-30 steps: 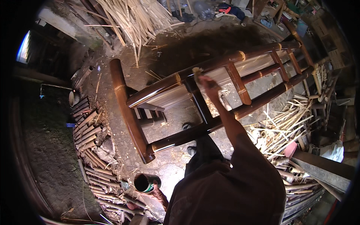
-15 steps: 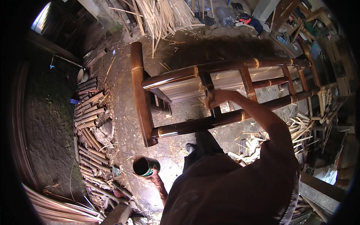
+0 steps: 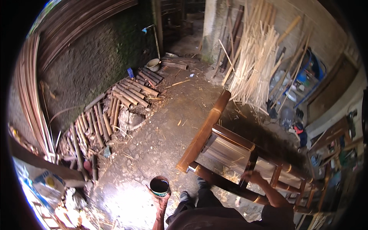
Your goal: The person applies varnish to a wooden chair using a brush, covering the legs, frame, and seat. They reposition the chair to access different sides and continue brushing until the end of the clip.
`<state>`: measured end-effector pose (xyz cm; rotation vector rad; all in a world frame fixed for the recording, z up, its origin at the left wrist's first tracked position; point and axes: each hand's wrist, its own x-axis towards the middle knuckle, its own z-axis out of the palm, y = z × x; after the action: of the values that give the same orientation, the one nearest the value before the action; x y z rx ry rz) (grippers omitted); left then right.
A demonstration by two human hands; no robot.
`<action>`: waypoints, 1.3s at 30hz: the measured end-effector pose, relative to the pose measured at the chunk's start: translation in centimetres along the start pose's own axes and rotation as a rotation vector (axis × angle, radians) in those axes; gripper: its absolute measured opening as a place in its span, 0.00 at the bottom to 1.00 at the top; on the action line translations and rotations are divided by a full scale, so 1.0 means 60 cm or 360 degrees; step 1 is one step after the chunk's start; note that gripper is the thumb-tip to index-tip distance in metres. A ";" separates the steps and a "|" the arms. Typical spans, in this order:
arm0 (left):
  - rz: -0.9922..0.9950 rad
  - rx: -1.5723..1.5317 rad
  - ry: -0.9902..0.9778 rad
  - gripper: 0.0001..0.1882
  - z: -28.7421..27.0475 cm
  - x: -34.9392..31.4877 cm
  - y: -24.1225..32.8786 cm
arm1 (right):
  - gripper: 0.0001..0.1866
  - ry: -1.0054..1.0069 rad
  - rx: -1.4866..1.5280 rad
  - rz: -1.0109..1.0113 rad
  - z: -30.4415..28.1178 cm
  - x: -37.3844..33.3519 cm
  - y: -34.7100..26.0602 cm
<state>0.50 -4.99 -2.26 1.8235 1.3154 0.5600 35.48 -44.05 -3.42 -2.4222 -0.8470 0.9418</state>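
Observation:
My left hand [image 3: 161, 199] is wrapped round a dark green can [image 3: 159, 185] with an open top and dark contents, held low at the left of my legs. My right hand [image 3: 252, 177] is closed at a dark crosspiece [image 3: 251, 162] of a bamboo furniture frame [image 3: 204, 132]. Whatever the fingers hold there is too small and shaded to make out. The frame is brown and glossy, with a thick end post, long rails and several short crosspieces. Pale slats [image 3: 228, 151] show between its rails.
Cut bamboo lengths [image 3: 128, 92] lie along the left wall beside a pale bucket [image 3: 153, 64]. A bundle of pale bamboo strips [image 3: 253, 65] leans on the back wall. Long strips [image 3: 28, 88] stand at far left. At right are a blue rack [image 3: 306, 74] and cluttered items.
The view has swung left, so the frame now appears lower and farther right. My left hand still holds the can, and my right hand stays at the crosspiece, nearer its lower end.

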 end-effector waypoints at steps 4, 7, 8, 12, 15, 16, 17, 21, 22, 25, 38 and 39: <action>0.0013 -0.0148 0.0029 0.66 0.006 -0.004 -0.011 | 0.11 0.0460 0.0603 0.0364 0.015 -0.038 0.088; -0.0081 -0.0156 0.0052 0.66 -0.014 -0.015 -0.020 | 0.10 0.0572 0.0338 0.0244 0.067 -0.013 -0.091; -0.0092 -0.0194 0.0045 0.66 -0.010 -0.011 -0.013 | 0.10 0.0795 0.0177 0.0246 0.081 0.026 -0.066; -0.0165 -0.0227 0.0131 0.66 -0.041 -0.011 -0.008 | 0.16 0.1037 0.0670 -0.0581 -0.036 0.230 -0.243; -0.0224 -0.0170 0.0204 0.66 -0.067 -0.024 -0.023 | 0.14 0.1143 0.0364 -0.0606 -0.085 0.340 -0.392; -0.0215 -0.0139 0.0202 0.66 -0.062 -0.026 -0.026 | 0.12 0.0962 0.0130 -0.0305 -0.052 0.368 -0.380; -0.0209 -0.0049 0.0216 0.67 -0.057 -0.029 -0.038 | 0.11 0.0780 -0.0101 -0.0010 -0.013 0.393 -0.375; -0.0442 -0.0077 0.0313 0.68 -0.057 -0.056 -0.067 | 0.11 -0.0234 0.0166 -0.0960 0.128 0.281 -0.522; -0.0395 0.0029 0.0369 0.68 -0.059 -0.065 -0.076 | 0.09 -0.0414 0.0007 -0.1090 0.115 0.256 -0.579; -0.0379 0.0133 0.0416 0.67 -0.046 -0.080 -0.076 | 0.09 -0.0512 0.0163 -0.0950 0.079 0.373 -0.543; -0.0407 0.0164 0.0570 0.61 0.021 -0.088 -0.026 | 0.15 -0.0800 0.0065 -0.0934 -0.143 0.486 -0.434; -0.0445 0.0148 0.0567 0.61 0.022 -0.087 -0.036 | 0.15 -0.0853 0.0182 -0.0834 -0.176 0.522 -0.402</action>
<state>-1.64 -9.98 -4.26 1.6206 1.8275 0.7009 51.97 -7.11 2.81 -1.7181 -1.4703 1.3808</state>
